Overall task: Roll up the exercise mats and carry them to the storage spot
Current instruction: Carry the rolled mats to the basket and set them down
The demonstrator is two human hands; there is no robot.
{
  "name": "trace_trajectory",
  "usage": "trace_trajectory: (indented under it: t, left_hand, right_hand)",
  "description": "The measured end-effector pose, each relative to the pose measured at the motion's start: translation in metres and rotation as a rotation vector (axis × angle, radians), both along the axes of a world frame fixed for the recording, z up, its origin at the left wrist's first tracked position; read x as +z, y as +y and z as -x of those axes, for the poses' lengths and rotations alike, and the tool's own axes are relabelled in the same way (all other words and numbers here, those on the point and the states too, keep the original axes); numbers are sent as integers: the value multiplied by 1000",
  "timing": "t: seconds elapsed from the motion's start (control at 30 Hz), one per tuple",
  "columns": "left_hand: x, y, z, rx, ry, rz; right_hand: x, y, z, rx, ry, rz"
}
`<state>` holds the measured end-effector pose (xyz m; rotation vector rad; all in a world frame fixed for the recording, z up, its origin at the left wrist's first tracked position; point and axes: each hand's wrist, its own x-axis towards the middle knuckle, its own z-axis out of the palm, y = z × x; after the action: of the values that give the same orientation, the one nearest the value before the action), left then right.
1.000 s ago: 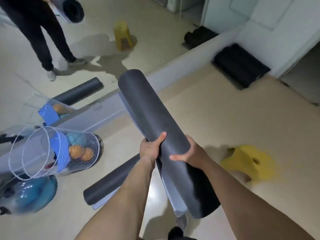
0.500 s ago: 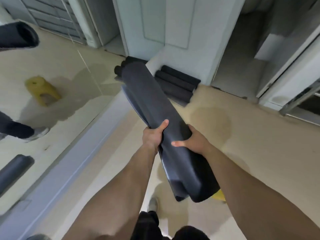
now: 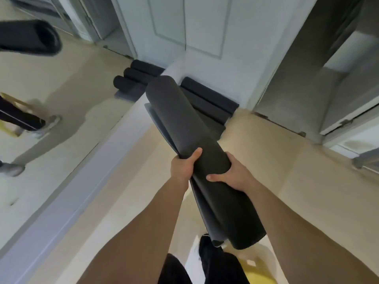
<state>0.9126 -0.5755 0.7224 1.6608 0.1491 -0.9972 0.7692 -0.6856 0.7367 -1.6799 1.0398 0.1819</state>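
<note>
A rolled dark grey exercise mat (image 3: 184,128) runs from the lower right up toward the middle, held off the floor. My left hand (image 3: 183,168) grips its left side with the thumb on top. My right hand (image 3: 231,174) grips its right side, thumb across the roll. A loose flap of the mat hangs along its left underside. Beyond the mat's far end, several rolled dark mats (image 3: 211,103) lie on the floor against the white wall by the door.
A wall mirror (image 3: 61,103) on the left reflects the stacked rolls, a person's legs and a carried roll. A white door (image 3: 184,27) is straight ahead and a dark doorway (image 3: 303,74) opens on the right. A yellow stool (image 3: 256,271) stands by my feet.
I have moved closer to the stack of rolled mats by the door. Both hands keep the same grip on the roll.
</note>
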Motion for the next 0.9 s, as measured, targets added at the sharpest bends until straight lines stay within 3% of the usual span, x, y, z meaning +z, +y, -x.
trace_trajectory:
  t: [0.2,0.4,0.67,0.9]
  left_hand:
    - [-113,-120,-68,135,91,-79]
    - [-270,-208,-148,265,159,-148]
    - [-519,-272,-245,410,184,-166]
    - [-697,-313,-311,535,116,-125]
  right_hand:
    - [-105,-142,-91,189,134,-5]
    - [-264,-243,-191,340,250,15]
    - [-518,-317,-305,433,247,-25]
    - [-688,-350,-379,524,257,161]
